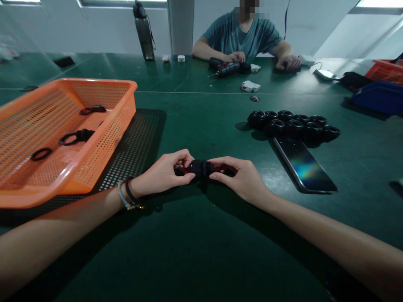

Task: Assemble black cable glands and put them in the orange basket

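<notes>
My left hand and my right hand meet over the green table. Both pinch one small black threaded fitting from opposite ends, just above the tabletop. The fingers of each hand are curled round it. A cluster of several similar black fittings lies on the table beyond my right hand. To the left, an orange perforated basket holds a few black rings.
A phone lies screen up in front of the fittings. Across the table a person in a teal shirt rests hands by a black power tool. A dark bottle stands at the back. Blue and orange bins sit far right.
</notes>
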The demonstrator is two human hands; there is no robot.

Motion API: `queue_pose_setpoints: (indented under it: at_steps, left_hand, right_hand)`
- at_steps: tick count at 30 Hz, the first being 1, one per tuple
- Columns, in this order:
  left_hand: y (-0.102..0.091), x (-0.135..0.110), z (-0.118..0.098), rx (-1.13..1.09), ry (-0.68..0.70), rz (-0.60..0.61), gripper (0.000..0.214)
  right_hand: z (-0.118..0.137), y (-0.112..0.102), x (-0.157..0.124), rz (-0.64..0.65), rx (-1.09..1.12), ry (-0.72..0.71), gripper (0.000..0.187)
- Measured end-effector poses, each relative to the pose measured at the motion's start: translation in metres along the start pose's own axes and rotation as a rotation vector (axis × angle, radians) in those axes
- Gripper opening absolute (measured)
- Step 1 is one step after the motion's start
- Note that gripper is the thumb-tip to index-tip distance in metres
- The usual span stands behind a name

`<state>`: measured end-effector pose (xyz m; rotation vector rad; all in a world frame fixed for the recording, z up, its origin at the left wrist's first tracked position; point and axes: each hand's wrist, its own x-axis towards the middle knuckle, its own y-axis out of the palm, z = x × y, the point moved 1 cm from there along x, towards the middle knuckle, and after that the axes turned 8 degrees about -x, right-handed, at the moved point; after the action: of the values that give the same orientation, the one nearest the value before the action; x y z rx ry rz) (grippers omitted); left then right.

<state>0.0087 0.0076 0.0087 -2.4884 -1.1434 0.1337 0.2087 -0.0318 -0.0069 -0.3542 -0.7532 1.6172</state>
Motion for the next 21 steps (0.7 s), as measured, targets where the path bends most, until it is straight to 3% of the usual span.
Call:
queue_pose_setpoints:
  at_steps: [11, 21]
  left_hand:
    - [0.0007, 0.0003, -0.0029, 0.013, -0.020, -0.009, 0.019]
    - [0.0007, -0.0001, -0.0024, 0.004, -0.018, -0.002, 0.020]
  right_hand:
    - [0.0012, 0.0002, -0.0004, -0.004, 0.063, -0.005, 0.032]
    - [0.0024, 0.0011, 0.0006, 0.025, 0.125, -0.009, 0.024]
